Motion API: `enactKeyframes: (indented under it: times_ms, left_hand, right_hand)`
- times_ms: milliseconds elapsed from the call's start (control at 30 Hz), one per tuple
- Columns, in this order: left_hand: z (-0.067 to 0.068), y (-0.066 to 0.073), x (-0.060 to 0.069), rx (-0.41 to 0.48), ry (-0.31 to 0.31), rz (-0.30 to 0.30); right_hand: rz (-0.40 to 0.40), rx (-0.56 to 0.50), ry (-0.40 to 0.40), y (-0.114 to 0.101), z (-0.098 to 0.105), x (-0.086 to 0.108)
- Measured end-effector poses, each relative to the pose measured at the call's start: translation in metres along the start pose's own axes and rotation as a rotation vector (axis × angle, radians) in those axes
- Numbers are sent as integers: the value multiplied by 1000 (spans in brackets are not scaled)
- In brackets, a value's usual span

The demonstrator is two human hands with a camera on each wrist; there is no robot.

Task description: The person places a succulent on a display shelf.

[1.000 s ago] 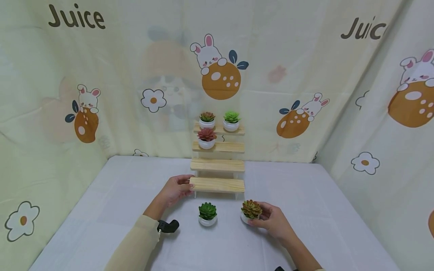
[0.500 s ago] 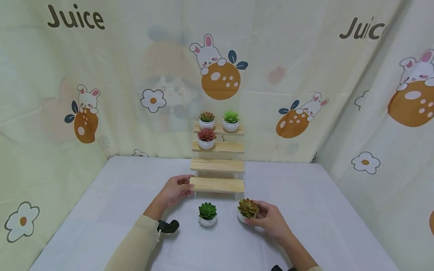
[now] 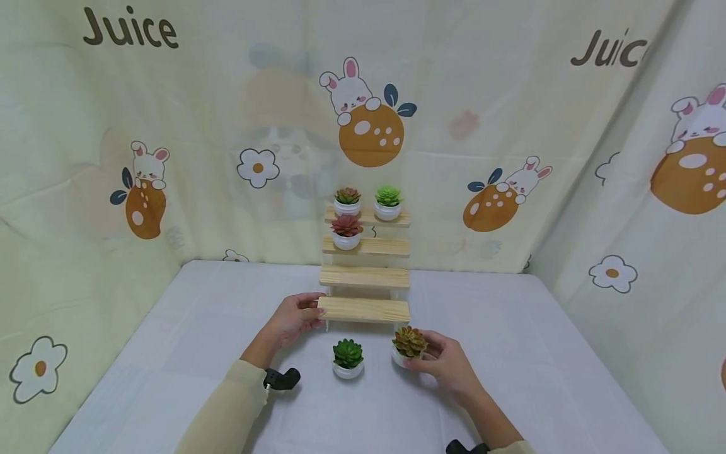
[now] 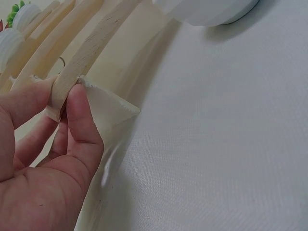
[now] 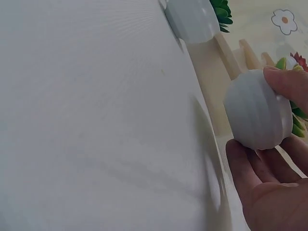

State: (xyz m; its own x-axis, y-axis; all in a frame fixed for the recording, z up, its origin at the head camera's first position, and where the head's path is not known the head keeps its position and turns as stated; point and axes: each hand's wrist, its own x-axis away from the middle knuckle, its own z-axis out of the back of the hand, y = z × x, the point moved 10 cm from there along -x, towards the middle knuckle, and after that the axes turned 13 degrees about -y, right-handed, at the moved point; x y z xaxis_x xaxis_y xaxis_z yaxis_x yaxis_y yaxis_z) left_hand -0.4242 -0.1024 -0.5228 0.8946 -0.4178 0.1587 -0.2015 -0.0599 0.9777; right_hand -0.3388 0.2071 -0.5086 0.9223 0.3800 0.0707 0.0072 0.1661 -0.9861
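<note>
Curtained off, room type unclear: rabbit-print curtains point(image 3: 454, 69) round white table point(image 3: 527, 347).

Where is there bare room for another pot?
Bare: bottom shelf past the left hand, the shelf above it, the second-highest shelf right of the red succulent, the tabletop right of the right hand. Crowded: top shelf with two succulents, and between the hands, around the dark-green succulent.
</note>
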Motion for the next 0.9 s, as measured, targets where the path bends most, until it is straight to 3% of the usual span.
enactKeyframes:
  times_ms: [300, 633, 900]
  left_hand:
    - [-2, 1, 3, 14, 8, -10]
    - [-5, 3, 3, -11, -31, -30]
    - [-2, 2, 3, -3, -1, -12]
  right_hand:
    - [13, 6, 8, -10, -5, -5]
    - [26, 32, 14, -22, -9, -12]
    - [64, 33, 15, -37, -9, -20]
